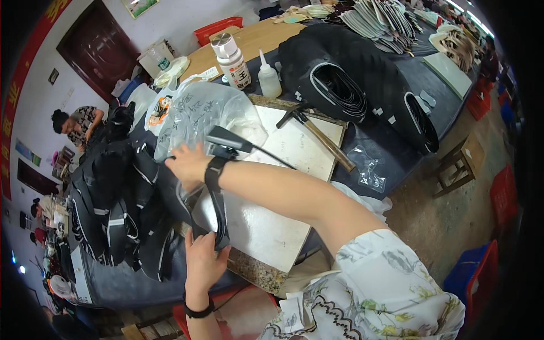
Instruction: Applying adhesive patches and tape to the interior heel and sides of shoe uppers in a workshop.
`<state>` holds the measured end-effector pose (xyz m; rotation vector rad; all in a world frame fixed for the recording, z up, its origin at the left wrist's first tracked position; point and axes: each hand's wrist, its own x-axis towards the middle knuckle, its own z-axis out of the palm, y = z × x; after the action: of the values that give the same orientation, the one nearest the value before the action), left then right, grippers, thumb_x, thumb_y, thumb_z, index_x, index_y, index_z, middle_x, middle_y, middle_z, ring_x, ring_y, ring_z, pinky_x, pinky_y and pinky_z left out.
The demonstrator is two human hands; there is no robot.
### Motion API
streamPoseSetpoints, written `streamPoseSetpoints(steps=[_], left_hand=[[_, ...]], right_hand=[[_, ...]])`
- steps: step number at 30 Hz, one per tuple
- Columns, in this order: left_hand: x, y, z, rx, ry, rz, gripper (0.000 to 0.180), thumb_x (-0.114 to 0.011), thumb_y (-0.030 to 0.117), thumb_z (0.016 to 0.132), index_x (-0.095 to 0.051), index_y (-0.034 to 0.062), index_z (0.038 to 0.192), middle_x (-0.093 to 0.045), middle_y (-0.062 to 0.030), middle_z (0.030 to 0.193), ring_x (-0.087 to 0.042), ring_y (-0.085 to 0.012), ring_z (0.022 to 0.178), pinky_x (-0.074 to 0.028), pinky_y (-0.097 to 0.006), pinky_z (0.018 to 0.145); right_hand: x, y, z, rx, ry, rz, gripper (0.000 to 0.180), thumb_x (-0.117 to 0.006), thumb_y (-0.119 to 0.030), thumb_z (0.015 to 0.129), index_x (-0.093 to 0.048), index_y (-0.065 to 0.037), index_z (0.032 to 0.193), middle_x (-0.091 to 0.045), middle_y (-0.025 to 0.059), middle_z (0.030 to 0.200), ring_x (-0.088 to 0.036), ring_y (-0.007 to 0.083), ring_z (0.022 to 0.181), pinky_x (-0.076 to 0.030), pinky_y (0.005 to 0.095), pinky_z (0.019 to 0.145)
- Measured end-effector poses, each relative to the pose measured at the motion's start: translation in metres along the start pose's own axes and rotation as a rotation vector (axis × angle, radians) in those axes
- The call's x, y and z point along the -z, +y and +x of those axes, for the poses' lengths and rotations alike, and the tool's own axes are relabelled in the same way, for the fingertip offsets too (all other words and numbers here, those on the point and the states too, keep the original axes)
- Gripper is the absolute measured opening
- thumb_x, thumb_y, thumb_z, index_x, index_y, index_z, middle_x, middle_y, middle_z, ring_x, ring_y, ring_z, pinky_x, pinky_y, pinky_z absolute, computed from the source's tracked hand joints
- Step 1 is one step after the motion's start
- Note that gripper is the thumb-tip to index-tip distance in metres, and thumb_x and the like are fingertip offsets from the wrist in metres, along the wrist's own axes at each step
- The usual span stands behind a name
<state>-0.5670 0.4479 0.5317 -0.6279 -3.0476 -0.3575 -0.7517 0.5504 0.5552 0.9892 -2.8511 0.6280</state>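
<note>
My left hand (205, 263), with a dark wristband, is closed on the near edge of a black padded piece (175, 192). The piece lies at the left side of a white board (255, 226), and its dark edge curves up toward my other wrist. My right hand (190, 165) reaches across from the right, fingers spread, over the far part of that piece and beside a clear plastic bag (207, 110). A small dark device is strapped to the right wrist. My right palm's contact with the piece is hidden.
Stacked black pieces (110, 198) crowd the left. A hammer (323, 139) lies on the board's far right corner. Beyond stand a white bottle (232, 65), a squeeze bottle (268, 79) and bundled black pieces (334, 73). A wooden stool (460, 164) stands right; another person (82, 124) works far left.
</note>
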Motion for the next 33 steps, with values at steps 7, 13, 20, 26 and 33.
streamPoseSetpoints(steps=[7, 13, 20, 26, 33], left_hand=[[0.016, 0.027, 0.005, -0.038, 0.403, -0.127, 0.056, -0.07, 0.009, 0.067, -0.05, 0.0018, 0.119, -0.053, -0.0158, 0.116, -0.047, -0.0308, 0.114, -0.023, -0.047, 0.104], [0.013, 0.039, 0.014, -0.081, 0.403, -0.329, 0.034, -0.065, 0.001, 0.072, -0.058, -0.0008, 0.105, -0.058, -0.0171, 0.108, -0.055, -0.0301, 0.104, -0.041, -0.036, 0.09], [-0.008, 0.085, 0.082, -0.322, 0.336, -0.394, 0.027, -0.069, 0.007, 0.072, -0.059, 0.0002, 0.096, -0.061, -0.0157, 0.094, -0.057, -0.0334, 0.091, -0.046, -0.038, 0.078], [-0.024, 0.1, 0.094, -0.351, 0.23, -0.449, 0.023, -0.067, 0.009, 0.074, -0.06, 0.0004, 0.095, -0.062, -0.015, 0.089, -0.059, -0.032, 0.084, -0.047, -0.037, 0.072], [-0.009, 0.105, 0.097, -0.343, 0.364, -0.452, 0.023, -0.064, 0.001, 0.075, -0.06, -0.001, 0.097, -0.064, -0.0148, 0.092, -0.063, -0.0268, 0.085, -0.047, -0.031, 0.075]], right_hand=[[0.06, 0.056, -0.128, 0.271, 0.548, 0.25, 0.056, -0.071, -0.018, 0.068, -0.051, -0.008, 0.12, -0.054, 0.0137, 0.116, -0.048, 0.0291, 0.112, -0.037, 0.0402, 0.093], [0.1, 0.198, -0.269, -0.441, 0.802, -0.186, 0.023, -0.067, -0.008, 0.069, -0.059, -0.003, 0.09, -0.058, 0.0109, 0.091, -0.056, 0.029, 0.088, -0.046, 0.035, 0.076], [0.086, 0.228, -0.323, -0.42, 0.42, -0.334, 0.017, -0.065, -0.007, 0.069, -0.055, -0.004, 0.084, -0.052, 0.0084, 0.089, -0.05, 0.0291, 0.088, -0.043, 0.0385, 0.074], [0.127, 0.219, -0.294, -0.237, 0.628, -0.174, 0.012, -0.06, -0.008, 0.075, -0.061, -0.004, 0.086, -0.056, 0.0068, 0.083, -0.053, 0.0254, 0.084, -0.045, 0.0344, 0.073], [0.159, 0.163, -0.259, 0.05, 0.702, -0.282, 0.013, -0.057, -0.004, 0.073, -0.062, -0.007, 0.085, -0.055, 0.0033, 0.079, -0.056, 0.0214, 0.08, -0.048, 0.0295, 0.064]])
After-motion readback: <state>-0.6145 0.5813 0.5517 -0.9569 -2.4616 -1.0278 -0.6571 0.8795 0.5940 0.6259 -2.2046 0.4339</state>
